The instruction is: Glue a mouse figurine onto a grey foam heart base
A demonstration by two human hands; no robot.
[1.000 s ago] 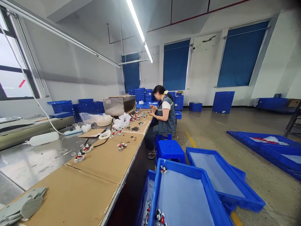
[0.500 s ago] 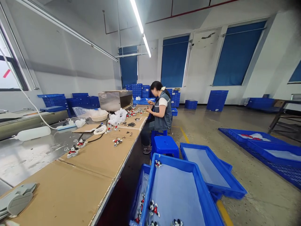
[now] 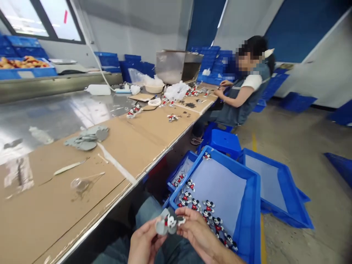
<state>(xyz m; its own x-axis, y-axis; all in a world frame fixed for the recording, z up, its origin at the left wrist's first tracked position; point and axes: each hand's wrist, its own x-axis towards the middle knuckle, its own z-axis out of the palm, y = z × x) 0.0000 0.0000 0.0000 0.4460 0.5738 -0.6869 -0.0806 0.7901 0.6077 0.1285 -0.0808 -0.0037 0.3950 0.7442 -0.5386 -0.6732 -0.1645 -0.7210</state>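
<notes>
Low in the head view, a small mouse figurine point(image 3: 172, 220) in black, white and red is held between my two hands above my lap. Rounded grey pieces cover part of it. My left hand point(image 3: 145, 238) pinches it from the left by the grey part. From the right, the fingers of my right hand point(image 3: 195, 229) grip its other side. Beside my right hand is a blue tray point(image 3: 249, 205) lined with white sheet, where several similar mouse figurines point(image 3: 209, 205) lie along the near and left sides.
To the left runs a cardboard-covered bench point(image 3: 145, 141) with a pile of grey pieces point(image 3: 89, 137), a pale-handled tool point(image 3: 68, 167) and a small clear cup point(image 3: 78, 184). A co-worker point(image 3: 242, 91) sits farther along it. A blue stool point(image 3: 226, 141) and another tray point(image 3: 291, 198) stand on the right.
The view has swung left and downward. Both my hands, out of sight before, now show with the figurine between them. More of the near tray and the bench is visible.
</notes>
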